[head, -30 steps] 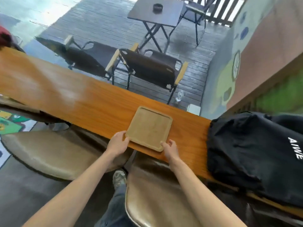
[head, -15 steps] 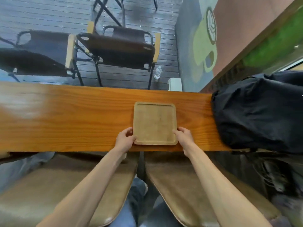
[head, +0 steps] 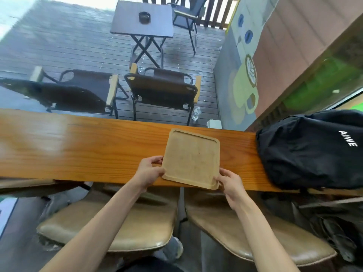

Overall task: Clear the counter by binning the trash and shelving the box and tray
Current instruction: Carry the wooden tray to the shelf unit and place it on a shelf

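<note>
A square wooden tray [head: 191, 159] with a raised rim lies over the long wooden counter [head: 78, 146], its near edge past the counter's front edge. My left hand [head: 150, 170] grips the tray's near left corner, thumb on top. At the near right corner my right hand [head: 228, 180] pinches the rim. The tray is bare. No box and no trash are in view.
A black backpack [head: 310, 150] sits on the counter just right of the tray. Two tan padded stools [head: 121, 230] stand below the counter's front edge. Beyond the counter are folding chairs [head: 163, 91], a small dark table [head: 142, 19] and wet decking.
Both hands have closed on the tray's near corners. The tray has turned a little and slid toward me, so its near edge overhangs the counter. The camera view has tilted up.
</note>
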